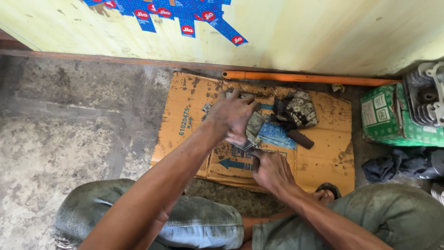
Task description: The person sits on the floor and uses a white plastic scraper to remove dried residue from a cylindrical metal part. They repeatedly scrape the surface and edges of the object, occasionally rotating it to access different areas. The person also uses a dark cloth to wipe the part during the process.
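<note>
Right hand (272, 170) clamped on tool handle, under grimy part (253, 129); left hand (233, 115) clasps part.

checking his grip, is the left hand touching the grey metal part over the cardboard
Touching. The head view shows the left hand laid over the top of the grey metal part, fingers wrapped on it with no gap, above the cardboard.
</note>
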